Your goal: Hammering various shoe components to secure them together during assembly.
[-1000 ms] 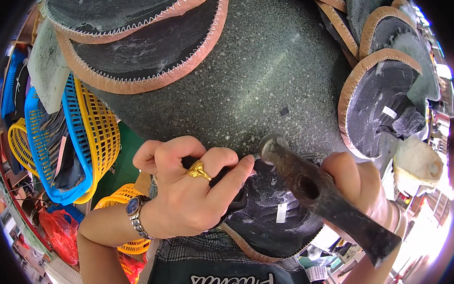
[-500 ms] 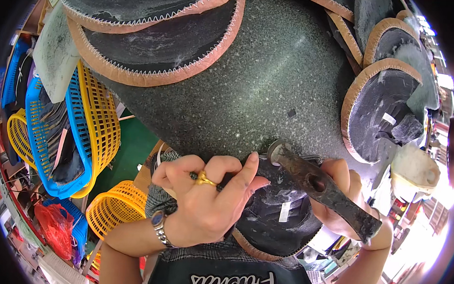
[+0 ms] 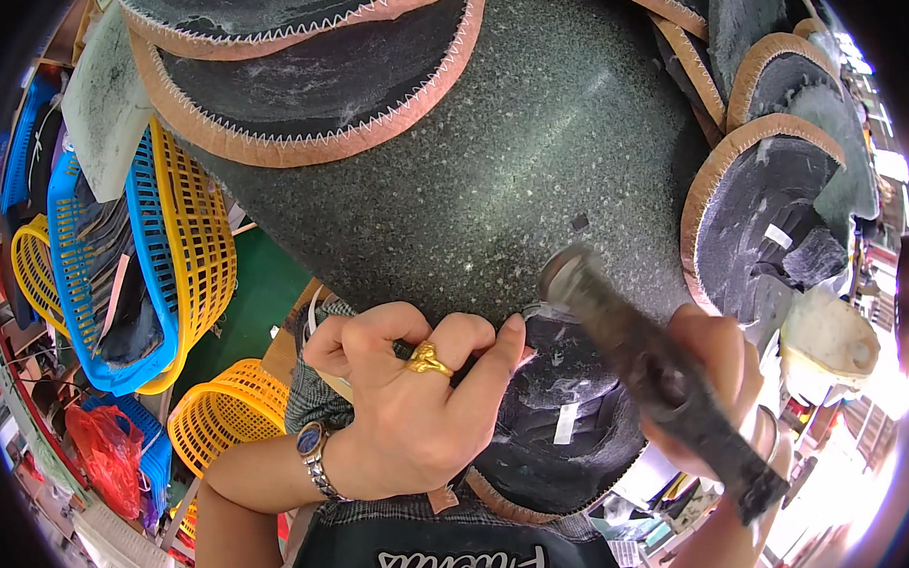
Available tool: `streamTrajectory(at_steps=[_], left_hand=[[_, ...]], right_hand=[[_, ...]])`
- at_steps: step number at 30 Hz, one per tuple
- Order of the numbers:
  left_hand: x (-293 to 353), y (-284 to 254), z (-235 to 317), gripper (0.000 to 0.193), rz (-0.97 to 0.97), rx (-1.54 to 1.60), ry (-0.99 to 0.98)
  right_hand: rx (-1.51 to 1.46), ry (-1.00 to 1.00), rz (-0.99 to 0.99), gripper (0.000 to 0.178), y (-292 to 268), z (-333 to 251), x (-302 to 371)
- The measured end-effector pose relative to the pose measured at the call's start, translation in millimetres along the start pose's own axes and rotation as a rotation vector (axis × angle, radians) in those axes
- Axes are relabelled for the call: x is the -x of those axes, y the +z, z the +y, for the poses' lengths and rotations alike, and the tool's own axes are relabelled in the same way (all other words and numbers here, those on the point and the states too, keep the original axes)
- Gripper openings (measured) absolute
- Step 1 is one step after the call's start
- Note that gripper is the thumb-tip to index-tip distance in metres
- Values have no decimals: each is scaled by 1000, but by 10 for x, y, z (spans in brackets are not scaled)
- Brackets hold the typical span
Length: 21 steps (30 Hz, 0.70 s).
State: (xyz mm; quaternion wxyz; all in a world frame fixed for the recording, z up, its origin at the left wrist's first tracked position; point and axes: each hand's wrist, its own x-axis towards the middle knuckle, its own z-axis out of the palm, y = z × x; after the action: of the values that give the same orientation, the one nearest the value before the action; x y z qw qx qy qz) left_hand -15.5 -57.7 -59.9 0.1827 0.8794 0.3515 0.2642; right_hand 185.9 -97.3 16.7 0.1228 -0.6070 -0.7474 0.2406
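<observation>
Head view: left hand pins shoe upper, right hand grips hammer; baskets left.

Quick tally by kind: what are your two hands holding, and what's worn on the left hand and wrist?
Hammer, right hand: 1
Dark shoe piece, left hand: 1
Gold ring: 1
Wristwatch: 1
Total: 4

Bare stone slab lies open ahead, hemmed by sole stacks and.
</observation>
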Motion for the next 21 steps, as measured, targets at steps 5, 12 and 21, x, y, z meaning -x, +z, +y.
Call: streamTrajectory(at_steps=[5,12,21], left_hand=[[14,8,1,30,17,20,32],[-31,-62,17,25,20,-14,32],[-366,-335,-169,43,-156,166,-97]], right_hand=[[113,-35,43,18,-50,-78,-135],[455,-82,-330,22,-240,-263,-329],[341,235,-199,21,-396,-265,223]])
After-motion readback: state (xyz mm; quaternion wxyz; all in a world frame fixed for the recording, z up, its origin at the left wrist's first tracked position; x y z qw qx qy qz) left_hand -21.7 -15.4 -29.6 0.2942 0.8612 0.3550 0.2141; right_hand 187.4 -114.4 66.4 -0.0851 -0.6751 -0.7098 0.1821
